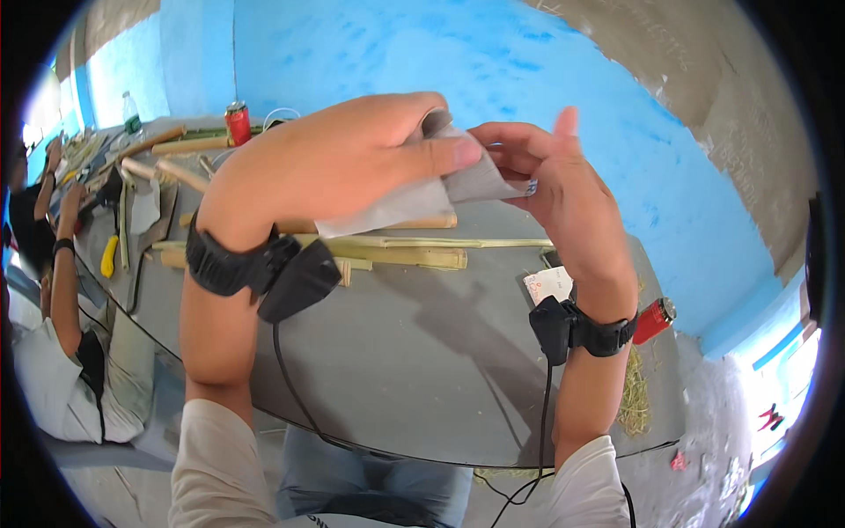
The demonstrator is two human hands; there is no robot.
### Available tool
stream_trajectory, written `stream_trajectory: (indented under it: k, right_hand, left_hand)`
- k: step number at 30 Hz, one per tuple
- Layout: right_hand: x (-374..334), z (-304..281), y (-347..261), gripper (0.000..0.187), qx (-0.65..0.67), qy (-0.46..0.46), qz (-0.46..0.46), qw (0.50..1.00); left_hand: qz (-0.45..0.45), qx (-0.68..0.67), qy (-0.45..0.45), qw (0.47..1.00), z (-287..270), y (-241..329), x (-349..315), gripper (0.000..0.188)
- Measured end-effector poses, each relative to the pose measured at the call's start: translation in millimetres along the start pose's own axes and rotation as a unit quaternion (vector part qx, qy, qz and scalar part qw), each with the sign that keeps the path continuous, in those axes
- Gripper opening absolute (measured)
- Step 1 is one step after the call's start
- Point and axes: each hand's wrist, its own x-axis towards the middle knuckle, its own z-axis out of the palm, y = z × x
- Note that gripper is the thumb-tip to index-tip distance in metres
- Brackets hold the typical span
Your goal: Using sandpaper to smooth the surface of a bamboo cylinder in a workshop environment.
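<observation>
My left hand (378,150) is closed on a grey, paper-like sheet (387,209), its thumb pressing on the near side. The sheet is bent and curls up at the top, held above the table. My right hand (563,176) is at the sheet's right end, thumb stretched up and fingers apart and curved, touching or very near the edge. Part of those fingers is hidden behind the sheet. Below lie several pale green and tan bamboo pieces (422,257), with one long thin strip (502,243) across them.
The grey table (396,352) bears a red can (238,123) at the back left and another red can (654,320) at the right. A white card (549,286) and straw-like shavings (634,396) lie near my right forearm. Another person (79,370) works at left, beside a yellow-handled tool (109,256).
</observation>
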Motion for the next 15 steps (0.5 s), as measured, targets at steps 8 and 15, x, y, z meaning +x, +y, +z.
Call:
stream_trajectory:
  k: [8,15]
  right_hand:
    - [-21,13,0,0.031,-0.315,0.046,-0.097,0.943]
    - [-28,18,-5,0.023,-0.345,0.104,-0.082,0.929]
  left_hand:
    - [-0.001,0.047,0.002,0.999,6,-7,1,0.054]
    - [0.066,0.104,0.002,0.992,10,-31,0,0.031]
